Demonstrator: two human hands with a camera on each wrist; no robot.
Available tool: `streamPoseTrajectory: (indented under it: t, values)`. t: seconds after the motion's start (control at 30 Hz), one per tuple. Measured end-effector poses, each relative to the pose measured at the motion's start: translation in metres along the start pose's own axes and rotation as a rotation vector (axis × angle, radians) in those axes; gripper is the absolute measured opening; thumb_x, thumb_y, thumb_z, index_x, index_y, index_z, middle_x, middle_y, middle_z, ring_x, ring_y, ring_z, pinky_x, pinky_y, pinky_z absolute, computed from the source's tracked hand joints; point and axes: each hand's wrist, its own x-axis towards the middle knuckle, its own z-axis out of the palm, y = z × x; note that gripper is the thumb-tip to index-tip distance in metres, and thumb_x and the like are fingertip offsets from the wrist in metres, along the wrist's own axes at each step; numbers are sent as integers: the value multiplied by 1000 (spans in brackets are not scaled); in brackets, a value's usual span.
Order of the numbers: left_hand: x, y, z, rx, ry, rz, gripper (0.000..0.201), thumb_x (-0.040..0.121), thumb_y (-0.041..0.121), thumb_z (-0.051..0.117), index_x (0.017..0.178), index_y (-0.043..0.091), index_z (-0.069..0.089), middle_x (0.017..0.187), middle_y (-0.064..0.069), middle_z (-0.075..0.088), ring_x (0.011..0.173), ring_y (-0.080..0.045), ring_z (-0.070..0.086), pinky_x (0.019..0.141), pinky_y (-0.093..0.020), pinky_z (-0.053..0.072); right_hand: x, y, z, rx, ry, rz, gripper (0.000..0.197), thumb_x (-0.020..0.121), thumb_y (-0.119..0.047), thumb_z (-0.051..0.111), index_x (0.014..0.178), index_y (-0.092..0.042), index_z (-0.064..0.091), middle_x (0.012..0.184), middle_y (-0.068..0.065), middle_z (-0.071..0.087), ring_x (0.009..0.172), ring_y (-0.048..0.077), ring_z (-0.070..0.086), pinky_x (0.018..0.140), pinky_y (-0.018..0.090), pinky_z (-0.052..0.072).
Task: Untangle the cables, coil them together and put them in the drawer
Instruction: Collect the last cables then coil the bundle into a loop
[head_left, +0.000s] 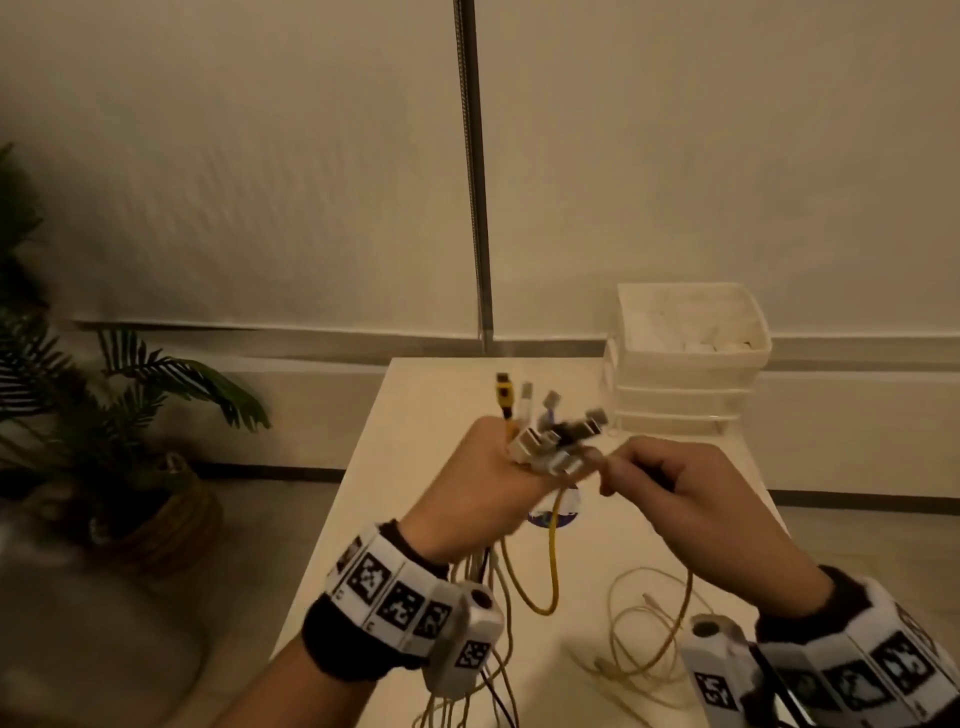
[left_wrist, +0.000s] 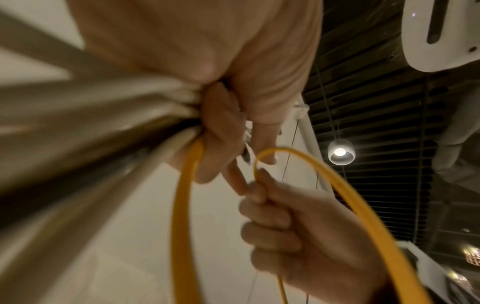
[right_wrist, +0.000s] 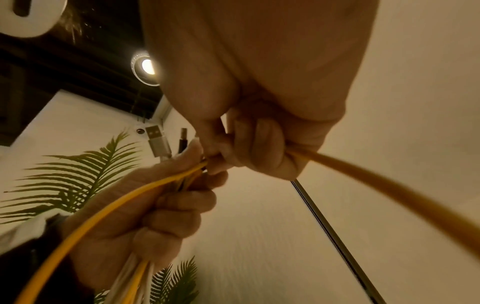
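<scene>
My left hand (head_left: 498, 467) is raised over the table and grips a bundle of cables (head_left: 545, 441). Several USB plugs, white, grey, black and one yellow (head_left: 504, 389), fan out above its fingers. The cable lengths hang below the wrist (head_left: 493, 597). My right hand (head_left: 649, 478) is just to the right, almost touching the left, with its fingers curled round a yellow cable (head_left: 685, 597). That cable loops down to the table. In the left wrist view the yellow cable (left_wrist: 337, 185) arcs between both hands. In the right wrist view the right fingers (right_wrist: 265, 144) clamp it.
A white stacked drawer unit (head_left: 685, 358) stands at the table's back right, its top tray open. A thin pale cable (head_left: 628, 623) lies coiled on the white table (head_left: 389, 493). A potted palm (head_left: 130, 415) stands on the floor to the left. A metal pole (head_left: 475, 182) rises behind.
</scene>
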Motion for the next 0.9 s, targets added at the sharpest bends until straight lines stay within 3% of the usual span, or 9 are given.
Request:
streamPoseTrajectory:
  t: [0.13, 0.23, 0.3, 0.37, 0.47, 0.57, 0.77, 0.83, 0.9]
  values:
    - [2, -6, 9, 151, -38, 60, 20, 89, 17, 67, 82, -1, 70, 64, -11, 64, 58, -10, 48, 55, -33, 37, 7, 0, 0, -111, -21, -31, 21, 94, -21, 56, 79, -19, 70, 57, -2, 59, 51, 10, 44, 53, 28, 35]
    - [1, -2, 1, 112, 39, 91, 24, 84, 25, 62, 77, 4, 70, 55, 8, 56, 49, -5, 42, 51, -23, 35, 4, -4, -7, -49, -45, 27, 29, 96, -24, 53, 73, -19, 68, 51, -16, 54, 50, 3, 42, 51, 16, 32]
    - [2, -4, -11, -5, 190, 47, 25, 84, 33, 61, 72, 14, 71, 56, 5, 51, 48, -14, 37, 48, -28, 30, 1, -3, -12, 25, -40, 76, 32, 97, -27, 51, 73, -15, 68, 47, -14, 49, 48, 3, 39, 50, 15, 33]
    - [3, -4, -26, -140, 358, 1, 25, 94, 24, 59, 71, 21, 69, 59, 0, 51, 49, -18, 33, 47, -30, 26, -3, 1, -16, 66, -38, 106, 32, 97, -29, 51, 72, -16, 68, 48, -9, 43, 47, 4, 35, 50, 19, 33]
    - [3, 5, -52, -278, 610, 10, 24, 97, 13, 56, 75, 18, 65, 55, 9, 54, 45, -10, 34, 40, -23, 26, -8, 7, -19, 101, -64, 151, 32, 96, -30, 52, 70, -18, 68, 50, -6, 41, 48, 8, 35, 50, 21, 33]
    - [1, 7, -79, -325, 830, 41, 22, 93, 27, 64, 74, 16, 62, 45, 11, 48, 39, -5, 36, 37, -17, 28, -12, 12, -22, 134, -70, 181, 32, 96, -29, 52, 70, -18, 68, 51, -6, 40, 48, 8, 34, 49, 21, 32]
    - [-11, 2, -82, 145, 848, 82, 14, 84, 22, 75, 79, 31, 65, 67, 12, 62, 59, -2, 55, 63, -28, 41, -12, 19, -27, 13, 2, 176, 34, 96, -31, 53, 67, -20, 66, 50, -5, 35, 46, 7, 30, 48, 20, 28]
    - [-15, 3, -80, 297, 836, 118, 18, 83, 22, 75, 75, 32, 62, 74, 5, 66, 66, -7, 61, 63, -29, 44, -11, 20, -31, -14, 37, 186, 34, 95, -32, 54, 66, -19, 67, 51, -4, 35, 46, 6, 30, 48, 20, 28]
    - [-18, 8, -70, 382, 685, 170, 16, 85, 22, 73, 74, 30, 64, 73, 1, 69, 65, -16, 64, 60, -34, 49, -10, 18, -33, -39, 44, 183, 34, 94, -33, 54, 66, -20, 68, 51, -4, 38, 47, 6, 33, 50, 21, 30]
